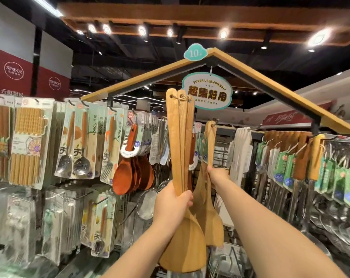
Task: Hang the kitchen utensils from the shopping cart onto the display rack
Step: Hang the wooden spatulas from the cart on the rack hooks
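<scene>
My left hand [173, 205] grips a bunch of light wooden spatulas [180, 137] around their handles, holding them upright in front of the display rack [250, 77]. Their string-looped ends point up and their broad blades hang below my fist. My right hand [217, 176] holds the handle of one more wooden spatula [210, 143]. Its top end with the hole sits at a metal hook [216, 123] in the middle of the rack. The shopping cart is out of view.
Packaged chopsticks [27, 145], spoons and forks [111, 145] hang on hooks to the left. Dark wooden rice paddles [130, 173] hang beside my left hand. Mesh strainers [148, 203] and tagged utensils [302, 157] fill the right side. A hanging sign [207, 92] is overhead.
</scene>
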`<state>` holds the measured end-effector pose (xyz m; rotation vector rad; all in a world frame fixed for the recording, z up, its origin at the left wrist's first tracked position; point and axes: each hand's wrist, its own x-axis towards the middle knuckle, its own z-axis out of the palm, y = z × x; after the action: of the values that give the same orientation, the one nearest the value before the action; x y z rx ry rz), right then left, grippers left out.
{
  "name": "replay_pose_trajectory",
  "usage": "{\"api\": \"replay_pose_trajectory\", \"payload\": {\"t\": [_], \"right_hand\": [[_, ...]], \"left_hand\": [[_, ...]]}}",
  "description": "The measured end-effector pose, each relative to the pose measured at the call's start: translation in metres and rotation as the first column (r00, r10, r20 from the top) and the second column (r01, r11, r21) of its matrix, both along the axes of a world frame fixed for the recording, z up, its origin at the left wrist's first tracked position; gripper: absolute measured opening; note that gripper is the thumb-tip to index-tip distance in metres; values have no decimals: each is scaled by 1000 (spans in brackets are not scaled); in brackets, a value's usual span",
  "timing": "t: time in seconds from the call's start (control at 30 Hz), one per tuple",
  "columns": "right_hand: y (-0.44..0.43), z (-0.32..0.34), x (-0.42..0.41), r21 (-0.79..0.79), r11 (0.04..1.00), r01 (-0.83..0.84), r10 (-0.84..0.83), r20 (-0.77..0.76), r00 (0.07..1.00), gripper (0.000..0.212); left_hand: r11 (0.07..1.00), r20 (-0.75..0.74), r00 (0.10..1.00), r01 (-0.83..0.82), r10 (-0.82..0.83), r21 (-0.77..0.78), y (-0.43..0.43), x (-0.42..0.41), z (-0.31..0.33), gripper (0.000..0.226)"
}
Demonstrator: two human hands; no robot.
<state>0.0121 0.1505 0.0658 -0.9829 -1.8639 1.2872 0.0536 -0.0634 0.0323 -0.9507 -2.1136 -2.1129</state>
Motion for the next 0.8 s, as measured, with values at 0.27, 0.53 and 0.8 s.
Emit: {"api": "replay_pose_trajectory", "payload": {"t": [0.27,0.53,0.8], "right_hand": [[-62,11,50,56,973,224,-184,-399,898,27],[-129,3,111,307,934,-185,288,-336,897,22],[-127,0,125,202,969,-141,227,-511,829,23]], "left_hand": [[998,14,998,56,-56,39,7,21,-5,7],[996,-107,991,86,-85,4,17,44,-16,13],[994,-66,995,83,-78,77,15,46,-15,18]]}}
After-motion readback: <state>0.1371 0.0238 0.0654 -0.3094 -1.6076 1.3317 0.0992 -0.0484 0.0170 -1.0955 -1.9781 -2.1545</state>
